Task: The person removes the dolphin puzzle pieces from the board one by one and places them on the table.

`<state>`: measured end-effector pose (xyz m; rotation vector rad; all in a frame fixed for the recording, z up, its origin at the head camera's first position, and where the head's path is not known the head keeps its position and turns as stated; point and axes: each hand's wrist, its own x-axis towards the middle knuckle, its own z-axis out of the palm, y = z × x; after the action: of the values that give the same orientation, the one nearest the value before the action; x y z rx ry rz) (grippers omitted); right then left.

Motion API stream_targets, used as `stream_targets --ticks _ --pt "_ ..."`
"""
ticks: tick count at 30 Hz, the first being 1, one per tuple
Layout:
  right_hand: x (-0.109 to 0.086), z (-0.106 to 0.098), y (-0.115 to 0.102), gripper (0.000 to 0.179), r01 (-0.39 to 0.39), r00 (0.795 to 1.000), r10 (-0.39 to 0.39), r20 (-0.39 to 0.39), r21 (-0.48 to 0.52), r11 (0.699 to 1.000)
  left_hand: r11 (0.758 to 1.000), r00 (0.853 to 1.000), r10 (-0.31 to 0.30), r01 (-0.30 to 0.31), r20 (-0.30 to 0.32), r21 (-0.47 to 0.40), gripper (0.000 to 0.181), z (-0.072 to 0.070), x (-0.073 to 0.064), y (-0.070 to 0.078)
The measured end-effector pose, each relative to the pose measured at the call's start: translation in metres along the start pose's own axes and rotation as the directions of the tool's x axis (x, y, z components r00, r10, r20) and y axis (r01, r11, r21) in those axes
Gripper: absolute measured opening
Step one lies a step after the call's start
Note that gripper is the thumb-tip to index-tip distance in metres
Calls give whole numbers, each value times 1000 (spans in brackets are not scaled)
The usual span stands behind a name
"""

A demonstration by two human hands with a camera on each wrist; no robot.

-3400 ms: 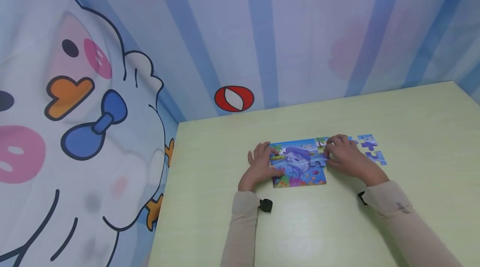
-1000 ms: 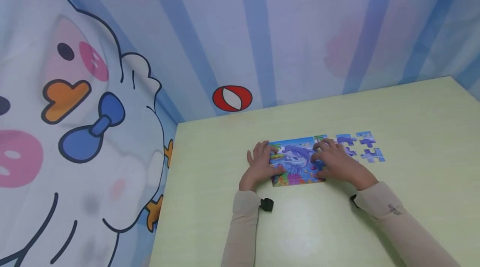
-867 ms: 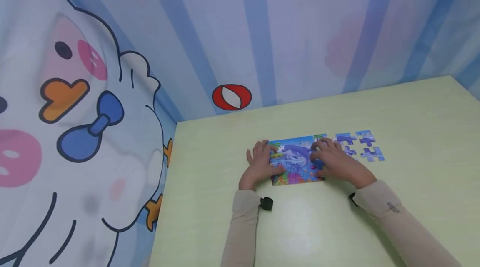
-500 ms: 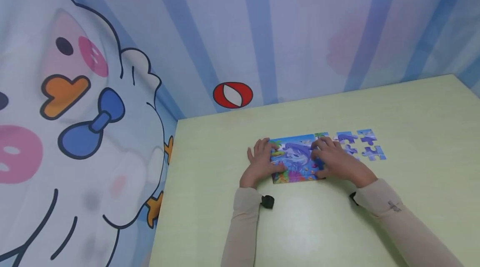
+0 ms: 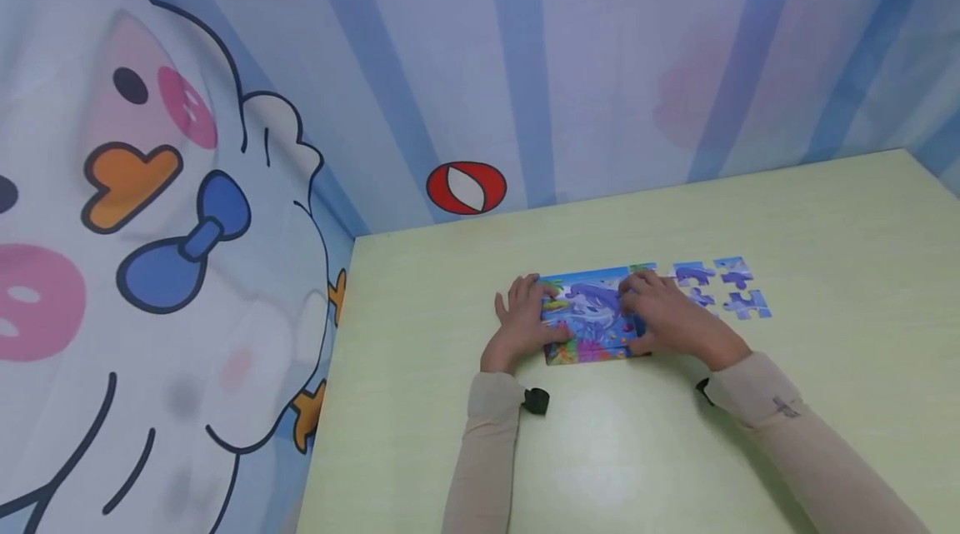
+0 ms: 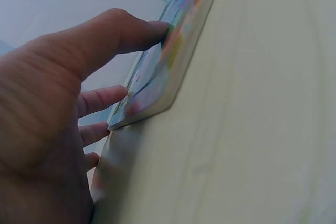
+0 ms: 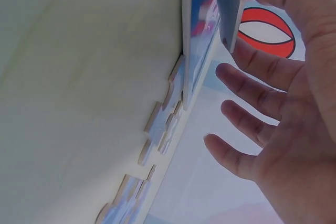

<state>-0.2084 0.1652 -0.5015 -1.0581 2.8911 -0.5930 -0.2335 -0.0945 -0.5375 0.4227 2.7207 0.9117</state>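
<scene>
The left hand (image 5: 521, 322) grips the board (image 5: 592, 313), in from the bench's (image 5: 600, 442) far edge, and the right hand (image 5: 666, 316) has moved over it, pinching a piece (image 7: 229, 17) not yet flat.

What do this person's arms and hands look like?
The left hand and right hand wear no gloves. The left sleeve and right sleeve are beige, reaching the wrists. A small black piece shows by each cuff; the right sleeve bears a greyish mark.

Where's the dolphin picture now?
In the head view, the rectangular blue dolphin picture lies on the pale-green table, right of centre, between the left hand and right hand, with blue-purple jigsaw pieces to its right.
</scene>
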Motion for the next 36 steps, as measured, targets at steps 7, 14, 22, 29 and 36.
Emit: stream_targets --ticks 7,14,22,29,36 --pt "5 2 0 23 5 1000 -5 7 -8 1000 998 1000 -22 22 -10 60 63 0 -2 2" --pt "5 0 2 24 20 1000 -19 18 -26 999 993 998 -52 55 -34 102 64 4 1 5" --pt "10 -7 3 25 28 999 -27 17 -36 999 991 997 -71 75 -41 110 63 3 6 8" --pt "13 -5 7 20 29 998 -28 47 -5 1000 997 999 -42 42 -7 65 44 0 -1 8" --pt "13 -6 6 18 -8 996 5 86 35 999 998 999 -38 38 1 50 32 1 -4 9"
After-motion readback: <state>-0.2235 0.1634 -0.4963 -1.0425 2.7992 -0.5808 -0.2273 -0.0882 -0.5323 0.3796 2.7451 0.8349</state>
